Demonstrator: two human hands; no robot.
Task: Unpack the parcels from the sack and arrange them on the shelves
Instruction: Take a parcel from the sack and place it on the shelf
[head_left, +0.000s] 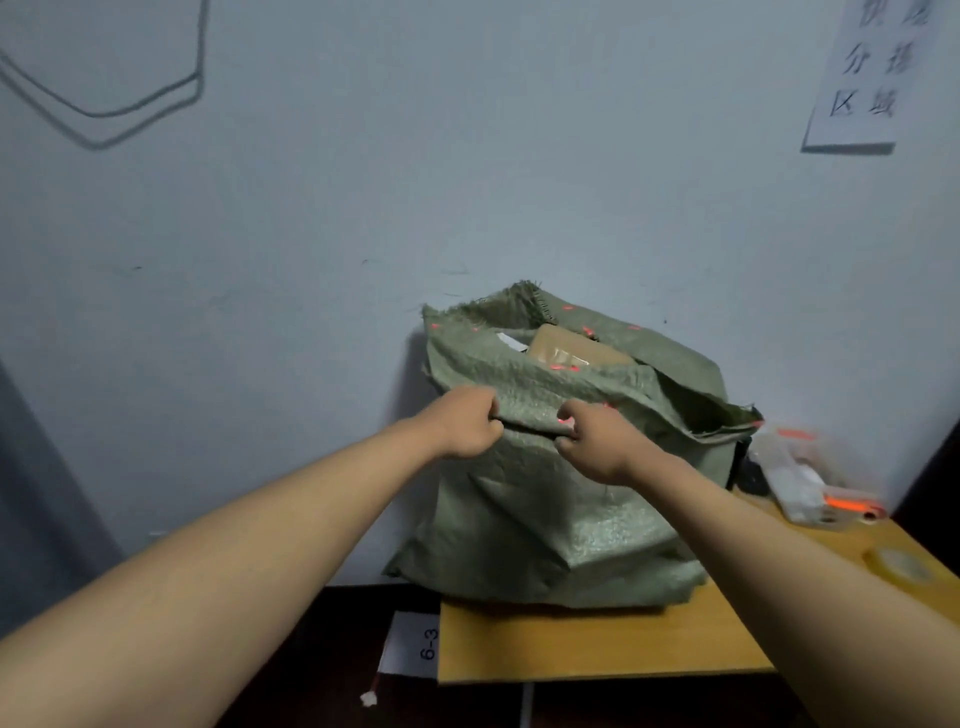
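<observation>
A green woven sack (561, 519) stands on a yellow wooden table (597, 644) against the pale wall. Its mouth gapes at the top, and a brown cardboard parcel (571, 351) sealed with tape shows inside, beside a white edge of another item. My left hand (467, 423) grips the front rim of the sack with curled fingers. My right hand (592, 441) grips the same folded rim a little to the right. Both forearms reach in from the bottom corners. No shelves are in view.
A white and orange tool (810, 483) lies on the table right of the sack. A roll of clear tape (901, 564) sits near the right edge. A white label reading 6-3 (415, 644) lies on the dark floor. A paper sign (867, 78) hangs on the wall.
</observation>
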